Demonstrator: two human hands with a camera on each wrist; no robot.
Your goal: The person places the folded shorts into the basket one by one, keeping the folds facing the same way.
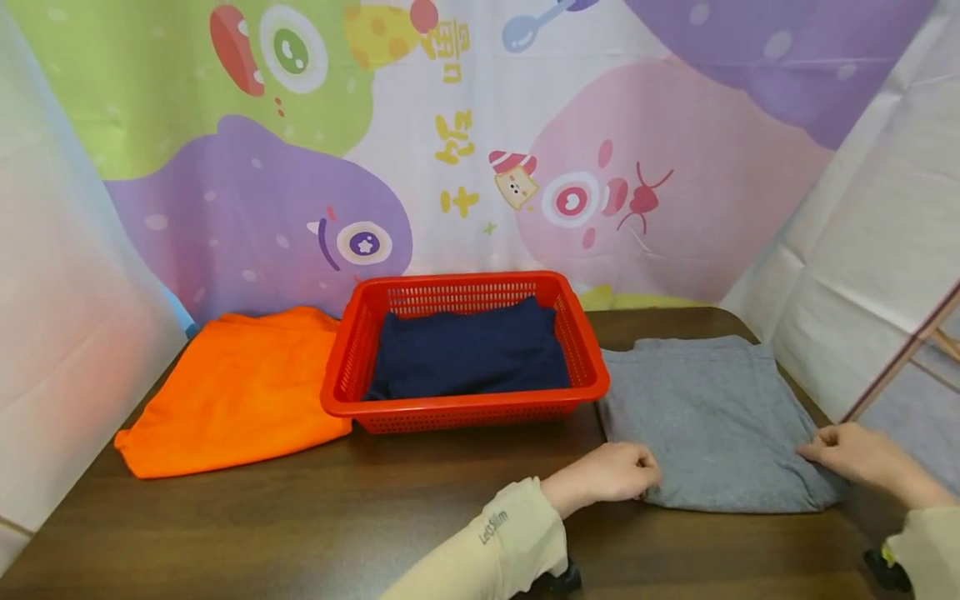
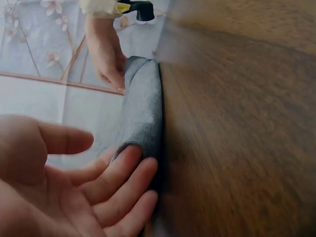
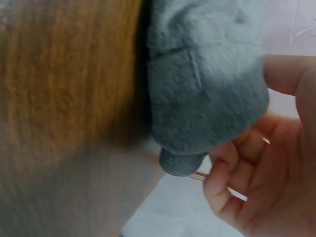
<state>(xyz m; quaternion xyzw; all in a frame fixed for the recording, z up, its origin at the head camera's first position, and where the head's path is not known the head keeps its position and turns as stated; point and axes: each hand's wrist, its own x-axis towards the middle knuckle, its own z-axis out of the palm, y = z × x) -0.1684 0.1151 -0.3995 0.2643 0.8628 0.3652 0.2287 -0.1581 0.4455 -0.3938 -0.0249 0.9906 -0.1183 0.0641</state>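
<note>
A folded grey cloth [image 1: 720, 425] lies flat on the right side of the table. At its near left corner is the left hand [image 1: 617, 473]; in the left wrist view the fingers [image 2: 121, 187] touch the cloth's folded edge [image 2: 143, 113], with the thumb held apart. The right hand [image 1: 862, 454] pinches the near right corner, and in the right wrist view its thumb [image 3: 286, 74] lies on the grey cloth [image 3: 212, 98] with the other fingers curled behind and below.
A red basket [image 1: 465, 403] with a folded navy cloth [image 1: 472, 350] inside stands at the middle back of the brown table [image 1: 300, 533]. Left of it lies an orange cloth [image 1: 247, 392], touching the basket. A patterned curtain [image 1: 465, 233] hangs behind, with white sheets at both sides.
</note>
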